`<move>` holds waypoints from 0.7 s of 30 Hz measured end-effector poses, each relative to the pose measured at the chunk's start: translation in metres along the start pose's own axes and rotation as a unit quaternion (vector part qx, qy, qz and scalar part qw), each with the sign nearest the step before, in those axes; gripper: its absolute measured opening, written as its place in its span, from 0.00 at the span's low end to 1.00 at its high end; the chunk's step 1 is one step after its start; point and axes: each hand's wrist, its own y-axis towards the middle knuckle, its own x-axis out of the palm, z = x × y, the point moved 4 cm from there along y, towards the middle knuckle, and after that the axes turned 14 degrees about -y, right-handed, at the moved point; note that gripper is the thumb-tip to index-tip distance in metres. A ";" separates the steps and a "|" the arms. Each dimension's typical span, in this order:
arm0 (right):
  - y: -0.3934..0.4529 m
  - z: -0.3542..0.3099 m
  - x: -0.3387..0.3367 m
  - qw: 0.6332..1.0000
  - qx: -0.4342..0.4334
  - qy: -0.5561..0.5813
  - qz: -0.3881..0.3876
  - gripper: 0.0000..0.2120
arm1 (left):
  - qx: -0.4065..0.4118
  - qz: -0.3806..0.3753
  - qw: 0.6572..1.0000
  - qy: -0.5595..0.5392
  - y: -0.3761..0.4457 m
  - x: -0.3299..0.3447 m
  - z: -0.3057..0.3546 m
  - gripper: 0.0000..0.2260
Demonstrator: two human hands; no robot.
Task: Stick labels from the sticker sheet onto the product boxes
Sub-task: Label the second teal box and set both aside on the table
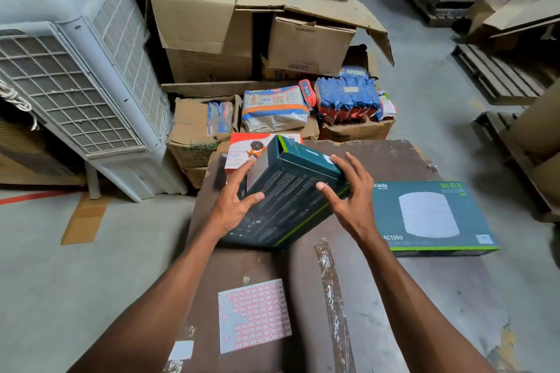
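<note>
A dark teal product box (291,194) with a green edge is tilted up on the brown table (394,160), its printed back facing me. My left hand (235,200) grips its left side with the thumb on the back face. My right hand (348,191) rests against its right side, fingers spread over the top corner. The sticker sheet (254,315), white with rows of pink-framed labels, lies flat on the table near me. A second teal box (430,216) marked Wi-Fi 5 lies flat at the right. A white and red box (242,150) stands behind the tilted one.
A white air cooler (75,76) leans at the left. Cardboard cartons (206,27) and blue and orange packets (345,97) are piled beyond the table. Wooden pallets (497,73) sit at the right on the grey floor. A strip of clear tape (330,285) runs across the table.
</note>
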 end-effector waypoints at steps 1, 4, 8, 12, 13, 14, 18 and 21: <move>0.002 -0.003 -0.003 1.000 -0.010 -0.012 0.000 0.31 | -0.005 0.007 1.000 -0.020 -0.004 -0.001 -0.006 0.34; 0.005 -0.013 -0.006 0.998 -0.045 -0.053 -0.009 0.30 | -0.015 0.016 0.998 -0.053 -0.004 -0.006 -0.050 0.35; 0.006 -0.032 -0.002 0.991 -0.075 -0.108 -0.009 0.30 | -0.044 0.026 0.997 -0.053 -0.007 -0.015 -0.051 0.38; 0.000 -0.057 0.010 0.981 -0.107 -0.164 0.008 0.30 | -0.009 0.032 0.999 0.022 -0.013 -0.034 -0.023 0.36; -0.001 -0.062 0.014 0.978 -0.115 -0.175 0.010 0.30 | 0.030 0.036 0.998 0.047 -0.015 -0.038 -0.014 0.39; -0.002 -0.066 0.018 0.975 -0.123 -0.186 0.009 0.30 | 0.073 0.047 0.994 0.067 -0.017 -0.043 -0.002 0.41; -0.005 -0.083 0.035 0.967 -0.162 -0.197 -0.008 0.31 | 0.243 0.089 0.932 0.253 -0.017 -0.044 0.049 0.32; -0.007 -0.093 0.045 0.963 -0.186 -0.196 -0.006 0.31 | 0.208 0.026 0.884 0.419 -0.006 -0.039 0.054 0.26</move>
